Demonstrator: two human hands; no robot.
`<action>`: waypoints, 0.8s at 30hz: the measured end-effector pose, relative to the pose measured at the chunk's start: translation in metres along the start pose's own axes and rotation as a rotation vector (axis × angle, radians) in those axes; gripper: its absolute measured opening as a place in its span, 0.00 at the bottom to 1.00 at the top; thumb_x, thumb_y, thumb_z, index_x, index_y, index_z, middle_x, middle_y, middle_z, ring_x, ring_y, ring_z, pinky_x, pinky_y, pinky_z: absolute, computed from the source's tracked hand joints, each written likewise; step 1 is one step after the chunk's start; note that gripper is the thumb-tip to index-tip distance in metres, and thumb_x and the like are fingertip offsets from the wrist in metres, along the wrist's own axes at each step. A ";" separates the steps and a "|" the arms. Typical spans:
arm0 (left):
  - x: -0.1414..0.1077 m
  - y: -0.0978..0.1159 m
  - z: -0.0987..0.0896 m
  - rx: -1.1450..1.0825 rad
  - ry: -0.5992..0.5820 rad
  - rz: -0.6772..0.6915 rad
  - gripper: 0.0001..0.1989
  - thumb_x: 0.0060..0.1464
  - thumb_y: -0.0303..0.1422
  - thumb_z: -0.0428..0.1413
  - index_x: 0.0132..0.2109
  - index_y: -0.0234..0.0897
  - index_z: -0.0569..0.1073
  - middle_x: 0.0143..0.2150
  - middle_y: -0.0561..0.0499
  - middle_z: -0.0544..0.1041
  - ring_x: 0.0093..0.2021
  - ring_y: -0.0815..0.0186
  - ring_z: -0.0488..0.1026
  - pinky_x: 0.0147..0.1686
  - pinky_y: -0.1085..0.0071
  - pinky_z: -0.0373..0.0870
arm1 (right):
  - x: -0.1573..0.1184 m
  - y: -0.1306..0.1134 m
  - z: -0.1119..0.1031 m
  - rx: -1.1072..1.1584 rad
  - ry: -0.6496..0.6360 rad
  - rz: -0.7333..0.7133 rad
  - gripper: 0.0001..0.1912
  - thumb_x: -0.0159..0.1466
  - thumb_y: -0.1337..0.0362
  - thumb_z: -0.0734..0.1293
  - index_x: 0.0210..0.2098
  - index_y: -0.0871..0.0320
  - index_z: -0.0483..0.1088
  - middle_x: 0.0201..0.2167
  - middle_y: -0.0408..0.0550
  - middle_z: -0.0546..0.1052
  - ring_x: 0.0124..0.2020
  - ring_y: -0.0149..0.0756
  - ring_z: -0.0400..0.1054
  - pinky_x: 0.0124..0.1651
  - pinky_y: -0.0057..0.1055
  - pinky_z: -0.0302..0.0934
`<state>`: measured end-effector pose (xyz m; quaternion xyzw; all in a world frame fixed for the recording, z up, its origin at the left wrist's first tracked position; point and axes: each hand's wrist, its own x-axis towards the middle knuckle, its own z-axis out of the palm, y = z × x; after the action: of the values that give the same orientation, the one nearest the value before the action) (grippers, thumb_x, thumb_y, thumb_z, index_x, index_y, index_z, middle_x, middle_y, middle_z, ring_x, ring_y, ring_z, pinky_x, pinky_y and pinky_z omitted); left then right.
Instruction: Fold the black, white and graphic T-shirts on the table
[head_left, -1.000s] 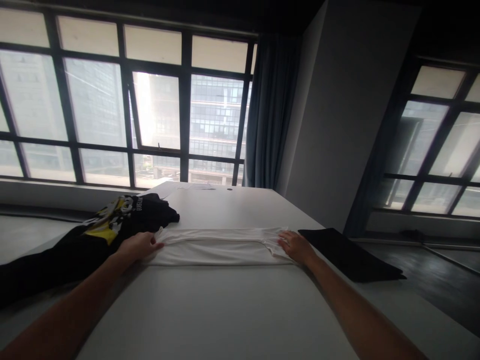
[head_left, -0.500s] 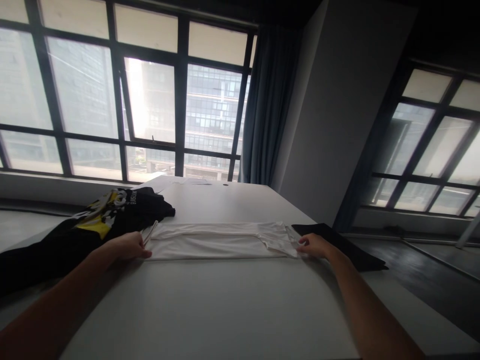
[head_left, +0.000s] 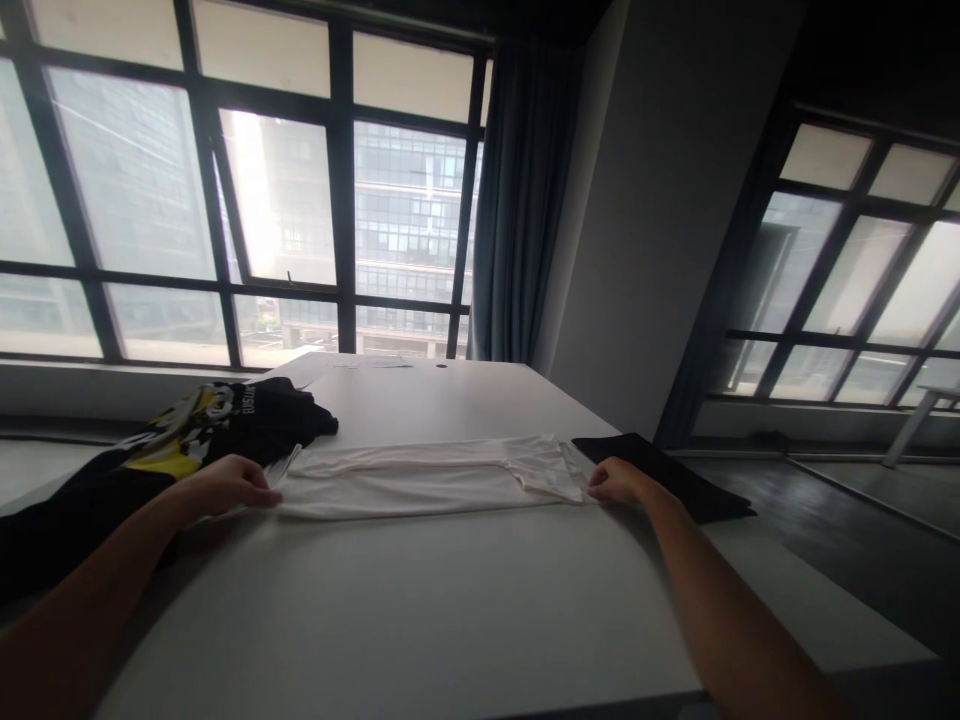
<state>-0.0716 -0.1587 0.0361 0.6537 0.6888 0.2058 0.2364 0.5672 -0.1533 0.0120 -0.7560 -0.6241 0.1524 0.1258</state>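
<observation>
A white garment [head_left: 420,478], folded into a long strip, lies across the white table [head_left: 420,600]. At its left end my left hand [head_left: 236,484] pinches the near corner between thumb and fingers. My right hand [head_left: 619,482] is at the opposite end, its fingertips closed on the edge of the cloth. Some creases and a layered, uneven part show near the strip's right end.
A black garment with yellow and white print [head_left: 187,440] lies in a heap at the left, close to my left forearm. A dark folded cloth [head_left: 667,475] lies beyond my right hand. Paper sheets [head_left: 367,362] rest at the table's far end, near the windows.
The view has turned slightly to the right, so everything appears shifted left. Both hands stay at the ends of the white garment, which looks a little more stretched out.
</observation>
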 end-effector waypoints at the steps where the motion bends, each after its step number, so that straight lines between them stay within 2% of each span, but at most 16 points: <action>1: 0.000 0.000 -0.002 0.009 -0.011 -0.008 0.25 0.21 0.52 0.65 0.21 0.34 0.71 0.16 0.57 0.65 0.22 0.69 0.60 0.23 0.73 0.54 | -0.001 -0.001 -0.001 0.005 0.002 -0.002 0.04 0.50 0.68 0.73 0.27 0.60 0.78 0.30 0.51 0.81 0.36 0.42 0.75 0.38 0.30 0.62; 5: 0.000 -0.004 -0.005 0.034 -0.057 -0.026 0.27 0.23 0.55 0.64 0.22 0.35 0.70 0.17 0.59 0.62 0.22 0.71 0.58 0.23 0.74 0.53 | -0.004 -0.002 -0.006 0.040 0.077 -0.023 0.03 0.49 0.68 0.73 0.25 0.61 0.77 0.28 0.51 0.80 0.34 0.41 0.74 0.36 0.29 0.61; 8: 0.002 -0.012 -0.004 0.043 -0.161 -0.024 0.26 0.26 0.55 0.64 0.23 0.37 0.69 0.15 0.61 0.59 0.20 0.71 0.55 0.22 0.73 0.50 | -0.004 0.001 -0.012 0.073 0.131 -0.069 0.05 0.50 0.65 0.73 0.26 0.61 0.78 0.27 0.50 0.80 0.32 0.39 0.73 0.35 0.29 0.61; 12: 0.003 -0.020 -0.003 0.094 -0.253 -0.019 0.24 0.28 0.53 0.64 0.22 0.38 0.68 0.16 0.59 0.61 0.20 0.70 0.57 0.22 0.72 0.51 | -0.006 0.007 -0.019 0.095 0.142 -0.105 0.06 0.51 0.63 0.71 0.27 0.61 0.78 0.26 0.48 0.79 0.30 0.37 0.71 0.33 0.28 0.60; 19: -0.006 -0.016 -0.003 0.284 -0.305 -0.016 0.17 0.26 0.44 0.65 0.20 0.36 0.71 0.18 0.55 0.69 0.25 0.66 0.63 0.26 0.71 0.56 | -0.014 0.010 -0.026 0.097 -0.031 -0.069 0.06 0.47 0.64 0.74 0.23 0.59 0.76 0.22 0.48 0.77 0.28 0.37 0.71 0.32 0.28 0.61; 22: -0.004 -0.012 0.002 0.289 -0.314 -0.036 0.21 0.27 0.51 0.62 0.19 0.37 0.70 0.18 0.54 0.68 0.24 0.66 0.63 0.27 0.70 0.56 | -0.015 0.009 -0.025 0.089 -0.040 -0.066 0.05 0.47 0.64 0.74 0.22 0.59 0.76 0.21 0.48 0.77 0.28 0.36 0.71 0.32 0.27 0.61; 24: 0.001 -0.010 0.007 0.250 -0.234 -0.027 0.25 0.31 0.57 0.59 0.18 0.37 0.69 0.17 0.53 0.67 0.23 0.66 0.62 0.27 0.69 0.56 | -0.015 0.008 -0.023 0.093 -0.065 -0.062 0.06 0.47 0.64 0.74 0.23 0.60 0.77 0.21 0.48 0.77 0.27 0.36 0.71 0.32 0.28 0.61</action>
<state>-0.0757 -0.1583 0.0241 0.6883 0.6854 0.0378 0.2346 0.5813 -0.1693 0.0314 -0.7243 -0.6431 0.2018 0.1452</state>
